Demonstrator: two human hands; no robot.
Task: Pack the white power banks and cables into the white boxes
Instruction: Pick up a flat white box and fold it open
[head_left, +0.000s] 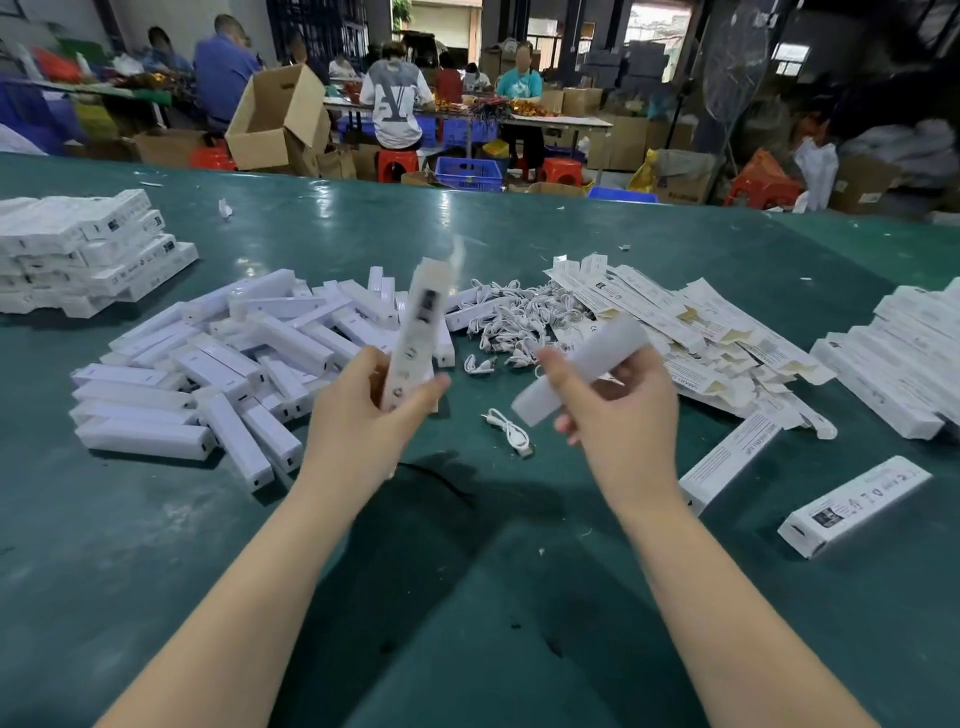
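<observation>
Far left on the green table (519, 597) there's a stack of packed boxes (88, 249), white with small printed labels, piled a few layers high. Just right of that and nearer, a big messy heap of white power banks (218, 364) lies every which way, some overlapping.

The left hand (369, 410) is up above the table, fingers and thumb curled round the lower end of a white box (415, 332), which stands nearly upright with its top flap open. It's blurry, so the printing on it is hard to make out.

Behind the hands, mid-table, there's a tangle of white cables (519, 317), and one loose cable (511, 431) lies on its own on the table between the two hands.

The right hand (618, 410) grips a white power bank (582, 369) around its middle, fingers wrapped over it, and the thing is tilted with its near end pointing down-left toward the box. The two aren't touching.

Right of that is a spread of flat unfolded boxes (701, 332), then a closed box (727, 462) and another (852, 504) lying nearer on the right. Far right edge has another stack of boxes (904, 364).

In the background people sit at other tables among cardboard cartons (275, 119).
</observation>
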